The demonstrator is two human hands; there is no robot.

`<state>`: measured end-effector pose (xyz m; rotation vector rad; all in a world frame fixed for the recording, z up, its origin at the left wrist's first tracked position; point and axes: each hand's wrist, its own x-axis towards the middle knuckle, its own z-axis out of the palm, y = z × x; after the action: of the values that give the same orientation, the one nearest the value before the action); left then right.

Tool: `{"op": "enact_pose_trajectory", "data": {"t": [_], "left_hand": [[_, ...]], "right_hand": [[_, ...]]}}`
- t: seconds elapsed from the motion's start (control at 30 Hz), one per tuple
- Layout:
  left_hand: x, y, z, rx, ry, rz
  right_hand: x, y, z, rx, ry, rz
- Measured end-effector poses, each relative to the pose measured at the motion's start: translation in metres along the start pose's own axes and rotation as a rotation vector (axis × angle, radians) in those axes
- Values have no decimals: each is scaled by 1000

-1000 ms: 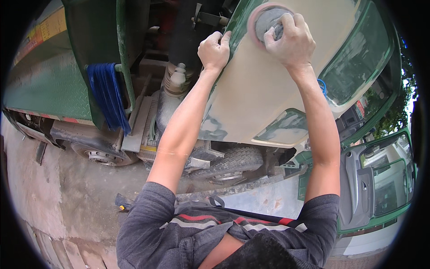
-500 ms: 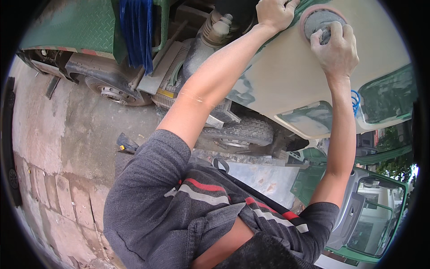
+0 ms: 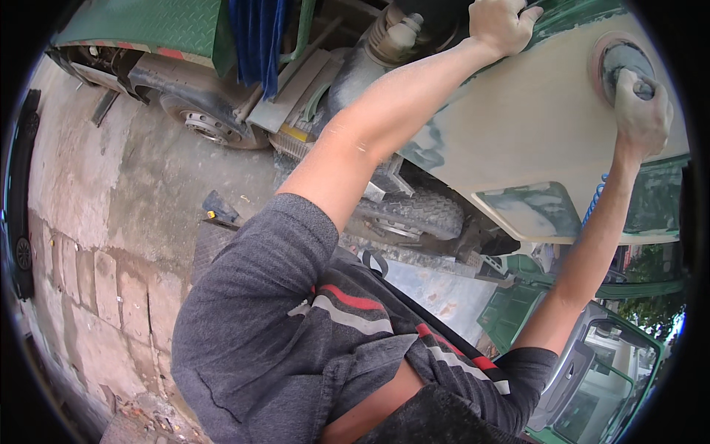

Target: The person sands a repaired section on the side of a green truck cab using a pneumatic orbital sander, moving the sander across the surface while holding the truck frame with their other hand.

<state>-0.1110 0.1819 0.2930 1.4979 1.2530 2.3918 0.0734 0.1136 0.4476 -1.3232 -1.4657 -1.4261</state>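
A large cream panel (image 3: pixel 510 126) of a green vehicle, with green patches showing through, fills the upper right. My right hand (image 3: pixel 643 118) is closed round the grip of a round sander (image 3: pixel 603 63), whose pinkish-rimmed grey disc lies against the panel. My left hand (image 3: pixel 501 28) rests at the panel's upper left edge beside a green strip. Its fingers are curled and the thumb stands out; what they grip is hidden at the top of the picture. A blue coiled hose (image 3: pixel 595 198) hangs by my right forearm.
A tyre (image 3: pixel 425 211) and metal parts lie under the panel. At the upper left stands another green vehicle part (image 3: pixel 148 26) with a wheel (image 3: pixel 207 127) and a blue cloth (image 3: pixel 257 44). An open green door (image 3: pixel 610 370) is at the lower right. A dark object (image 3: pixel 220 206) lies on the concrete.
My right hand and the sander have moved right across the panel, toward its outer edge. The whole view has shifted a little; my left hand stays at the panel's edge.
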Motion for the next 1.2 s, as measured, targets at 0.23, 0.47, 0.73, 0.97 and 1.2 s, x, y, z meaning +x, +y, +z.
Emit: {"op": "enact_pose_trajectory", "data": {"t": [0.23, 0.47, 0.73, 0.97, 1.2], "left_hand": [[-6, 4, 6, -25, -22, -2], [0, -7, 0, 54, 46, 7], [-2, -20, 9, -19, 5, 15], [-3, -13, 8, -99, -66, -17], [-7, -10, 13, -134, -76, -21]], "right_hand": [[-120, -48, -26, 212, -30, -302], [-33, -1, -4, 166, 130, -43], [-47, -42, -26, 321, 163, -89], [-99, -44, -21, 335, 52, -160], [-6, 18, -15, 271, 171, 318]]}}
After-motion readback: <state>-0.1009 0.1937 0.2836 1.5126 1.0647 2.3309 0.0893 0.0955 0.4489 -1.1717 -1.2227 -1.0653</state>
